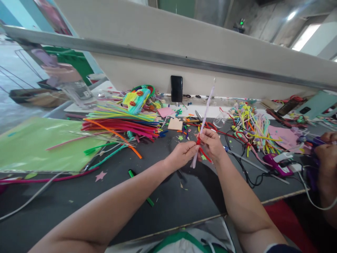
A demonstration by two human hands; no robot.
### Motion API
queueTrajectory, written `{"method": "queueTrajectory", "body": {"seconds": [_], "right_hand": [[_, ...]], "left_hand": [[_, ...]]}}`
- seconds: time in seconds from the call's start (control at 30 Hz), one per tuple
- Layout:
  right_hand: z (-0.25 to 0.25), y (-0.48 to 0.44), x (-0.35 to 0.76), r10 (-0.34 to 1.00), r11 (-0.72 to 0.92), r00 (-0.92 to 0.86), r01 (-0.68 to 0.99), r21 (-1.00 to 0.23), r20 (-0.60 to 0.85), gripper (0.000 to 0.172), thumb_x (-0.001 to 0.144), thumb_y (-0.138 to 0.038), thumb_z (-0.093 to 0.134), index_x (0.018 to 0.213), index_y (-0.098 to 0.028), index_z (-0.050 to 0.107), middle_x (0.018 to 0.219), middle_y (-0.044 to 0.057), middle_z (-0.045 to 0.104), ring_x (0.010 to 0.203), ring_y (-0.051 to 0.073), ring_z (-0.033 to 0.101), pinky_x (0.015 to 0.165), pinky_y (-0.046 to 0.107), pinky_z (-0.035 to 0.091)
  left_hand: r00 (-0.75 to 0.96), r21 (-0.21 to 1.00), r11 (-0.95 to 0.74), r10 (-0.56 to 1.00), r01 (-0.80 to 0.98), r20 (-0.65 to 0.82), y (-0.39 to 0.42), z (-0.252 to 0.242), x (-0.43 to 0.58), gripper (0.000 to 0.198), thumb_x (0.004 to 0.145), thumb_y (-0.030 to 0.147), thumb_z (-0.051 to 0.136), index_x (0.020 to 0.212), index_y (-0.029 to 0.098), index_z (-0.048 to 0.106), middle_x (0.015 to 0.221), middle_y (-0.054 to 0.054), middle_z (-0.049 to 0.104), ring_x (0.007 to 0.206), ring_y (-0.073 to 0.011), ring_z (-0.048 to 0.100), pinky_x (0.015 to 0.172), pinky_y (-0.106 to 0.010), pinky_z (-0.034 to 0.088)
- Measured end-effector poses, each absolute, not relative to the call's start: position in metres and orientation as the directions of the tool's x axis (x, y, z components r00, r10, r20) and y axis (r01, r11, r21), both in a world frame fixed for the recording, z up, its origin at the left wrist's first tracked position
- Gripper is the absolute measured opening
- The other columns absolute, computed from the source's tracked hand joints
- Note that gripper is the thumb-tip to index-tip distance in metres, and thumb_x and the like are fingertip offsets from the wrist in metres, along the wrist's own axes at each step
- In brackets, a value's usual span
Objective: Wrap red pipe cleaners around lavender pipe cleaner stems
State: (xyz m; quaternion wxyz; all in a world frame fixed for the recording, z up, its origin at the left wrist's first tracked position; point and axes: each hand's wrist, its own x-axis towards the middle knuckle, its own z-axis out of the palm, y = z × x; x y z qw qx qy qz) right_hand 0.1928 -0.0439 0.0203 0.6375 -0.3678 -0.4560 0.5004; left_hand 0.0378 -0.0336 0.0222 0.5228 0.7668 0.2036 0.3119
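In front of me, above the dark tabletop, a long pale lilac stick [207,106] stands tilted, its upper end leaning right. Around its lower part sits a red pipe cleaner [205,155], with a loose end sticking out below my fingers. My right hand [211,143] is closed, thumb and fingers pinching the stick beside the red winding. From the other side, my left hand [183,154] pinches at the red pipe cleaner where it meets the stick. The fingertips partly hide the winding. Under the left forearm lies a green marker-like tube [150,201].
Bundled coloured pipe cleaners [126,124] lie left, near a green sheet [44,144] in clear wrap. A phone [176,88] leans on the back panel. More pipe cleaners [252,130], cables and a purple power strip [279,164] are right, near another person's hand [326,154].
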Motion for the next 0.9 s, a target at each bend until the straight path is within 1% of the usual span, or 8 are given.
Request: {"method": "queueTrajectory", "body": {"seconds": [0.17, 0.37, 0.5, 0.57, 0.67, 0.77, 0.83, 0.9], "right_hand": [[0.023, -0.046, 0.199, 0.980, 0.198, 0.065, -0.319, -0.927, 0.187, 0.021, 0.065, -0.035, 0.072, 0.067, -0.017, 0.062, 0.050, -0.004, 0.049, 0.043, 0.007, 0.034, 0.041, 0.021, 0.029], [0.021, -0.046, 0.198, 0.979, 0.203, 0.053, -0.255, -0.945, 0.196, 0.022, 0.064, -0.036, 0.073, 0.067, -0.017, 0.060, 0.059, -0.002, 0.055, 0.047, 0.007, 0.038, 0.044, 0.021, 0.032], [0.022, -0.046, 0.196, 0.970, 0.241, 0.081, -0.209, -0.948, 0.228, 0.021, 0.065, -0.035, 0.073, 0.066, -0.018, 0.060, 0.059, -0.003, 0.055, 0.049, 0.007, 0.041, 0.048, 0.021, 0.034], [0.022, -0.047, 0.195, 0.969, 0.242, 0.085, -0.179, -0.954, 0.230, 0.021, 0.066, -0.035, 0.072, 0.066, -0.018, 0.059, 0.058, -0.003, 0.055, 0.049, 0.007, 0.041, 0.048, 0.021, 0.033], [0.023, -0.047, 0.192, 0.970, 0.232, 0.104, -0.125, -0.965, 0.219, 0.022, 0.067, -0.035, 0.072, 0.066, -0.018, 0.058, 0.059, -0.003, 0.056, 0.049, 0.008, 0.043, 0.048, 0.021, 0.035], [0.023, -0.047, 0.190, 0.964, 0.226, 0.153, -0.053, -0.973, 0.216, 0.024, 0.066, -0.036, 0.072, 0.064, -0.018, 0.056, 0.056, -0.004, 0.054, 0.049, 0.009, 0.044, 0.048, 0.022, 0.036], [0.023, -0.046, 0.189, 0.958, 0.235, 0.171, -0.007, -0.972, 0.231, 0.025, 0.066, -0.037, 0.072, 0.062, -0.018, 0.056, 0.055, -0.004, 0.052, 0.049, 0.009, 0.044, 0.048, 0.022, 0.037], [0.024, -0.047, 0.191, 0.961, 0.240, 0.147, -0.022, -0.971, 0.234, 0.023, 0.066, -0.037, 0.072, 0.064, -0.018, 0.058, 0.058, -0.004, 0.054, 0.051, 0.009, 0.045, 0.050, 0.022, 0.037]], "left_hand": [[0.763, 0.978, -0.013, 0.624, -0.209, 0.172, -0.036, 0.012, 0.043, 0.031, 0.083, 0.043, 0.052, 0.094, 0.015, 0.057, 0.073, -0.004, 0.066, 0.068, -0.0161, 0.065, 0.069, -0.030, 0.051], [0.756, 0.947, 0.137, 0.640, -0.291, 0.140, -0.038, 0.005, 0.048, 0.031, 0.081, 0.043, 0.055, 0.088, 0.013, 0.054, 0.068, -0.004, 0.065, 0.064, -0.0162, 0.065, 0.066, -0.030, 0.051], [0.722, 0.953, 0.121, 0.681, -0.277, 0.124, -0.041, 0.006, 0.050, 0.030, 0.081, 0.044, 0.055, 0.079, 0.014, 0.051, 0.065, -0.003, 0.064, 0.059, -0.0158, 0.064, 0.060, -0.029, 0.052], [0.694, 0.971, 0.058, 0.709, -0.231, 0.123, -0.042, 0.007, 0.050, 0.030, 0.082, 0.044, 0.053, 0.076, 0.015, 0.051, 0.065, -0.002, 0.063, 0.058, -0.0154, 0.063, 0.056, -0.027, 0.051], [0.644, 0.982, -0.148, 0.742, -0.114, 0.186, -0.043, 0.008, 0.047, 0.034, 0.086, 0.043, 0.045, 0.070, 0.015, 0.053, 0.063, -0.003, 0.062, 0.057, -0.0137, 0.061, 0.054, -0.024, 0.048], [0.561, 0.940, -0.341, 0.783, 0.024, 0.270, -0.042, 0.007, 0.045, 0.035, 0.088, 0.041, 0.043, 0.066, 0.016, 0.054, 0.061, -0.002, 0.062, 0.057, -0.0112, 0.058, 0.057, -0.022, 0.045], [0.538, 0.935, -0.352, 0.797, 0.046, 0.273, -0.040, 0.006, 0.045, 0.034, 0.087, 0.040, 0.044, 0.066, 0.016, 0.054, 0.058, -0.001, 0.060, 0.055, -0.0104, 0.057, 0.056, -0.021, 0.044], [0.581, 0.966, -0.256, 0.784, -0.021, 0.220, -0.038, 0.006, 0.045, 0.033, 0.087, 0.042, 0.044, 0.069, 0.016, 0.052, 0.057, 0.000, 0.058, 0.052, -0.0105, 0.056, 0.052, -0.021, 0.043]]}}
